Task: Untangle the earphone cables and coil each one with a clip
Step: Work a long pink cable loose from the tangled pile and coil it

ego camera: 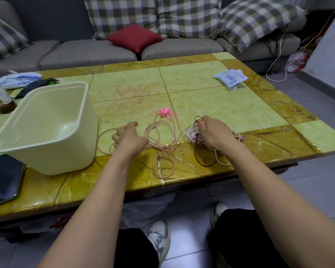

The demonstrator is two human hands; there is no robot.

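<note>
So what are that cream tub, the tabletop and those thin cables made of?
The tub looks like moulded plastic: smooth, cream, one piece with rounded corners. The tabletop seems polished stone or a glossy imitation: veined green and amber panels that reflect light. The cables look plastic or rubber coated: thin, limp, with small metallic-looking sleeves.

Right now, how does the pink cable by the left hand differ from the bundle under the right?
Colour: the pink cable is one shade; the tangled bundle mixes dark brown and whitish strands.
Layout: the pink cable sprawls in wide loose loops; the tangled bundle is bunched tight.
Hold: the left hand curls on one pink cable loop; the right hand grips the tangled bundle from above.
Shared: both lie on the table, unclipped.
</note>
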